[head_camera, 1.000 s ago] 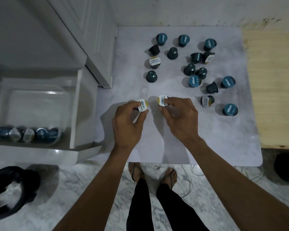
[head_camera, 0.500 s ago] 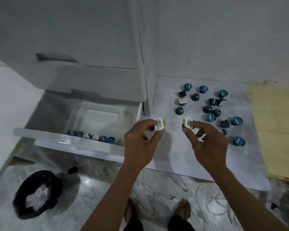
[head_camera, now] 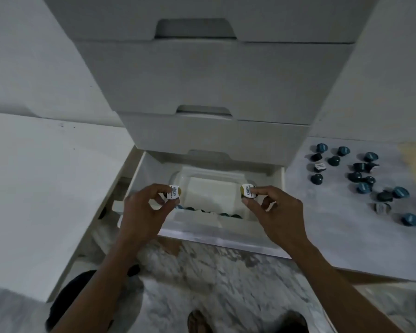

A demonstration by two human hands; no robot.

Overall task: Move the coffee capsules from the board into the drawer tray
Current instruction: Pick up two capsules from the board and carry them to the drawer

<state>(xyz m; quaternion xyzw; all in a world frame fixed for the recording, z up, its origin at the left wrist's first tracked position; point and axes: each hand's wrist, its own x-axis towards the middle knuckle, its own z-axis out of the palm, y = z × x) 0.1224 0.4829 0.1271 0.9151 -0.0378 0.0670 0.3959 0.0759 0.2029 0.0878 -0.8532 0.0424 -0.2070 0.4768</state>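
Note:
My left hand (head_camera: 144, 210) pinches a white-lidded coffee capsule (head_camera: 174, 192) over the left side of the clear drawer tray (head_camera: 210, 188). My right hand (head_camera: 274, 212) holds a second white-lidded capsule (head_camera: 247, 191) over the tray's right side. Several teal capsules (head_camera: 207, 211) lie in a row along the tray's near edge, partly hidden by the drawer front. The pale board (head_camera: 341, 224) at the right carries several more dark and teal capsules (head_camera: 357, 176).
The open bottom drawer (head_camera: 216, 239) juts out of a white drawer unit (head_camera: 211, 80) with shut drawers above it. A white panel (head_camera: 34, 188) stands to the left. A dark bin (head_camera: 65, 301) sits on the marble floor at lower left, my feet below.
Both hands carried their capsules leftward from the board to above the drawer tray. The view swung left, so the drawer is now central and the board sits at the right edge.

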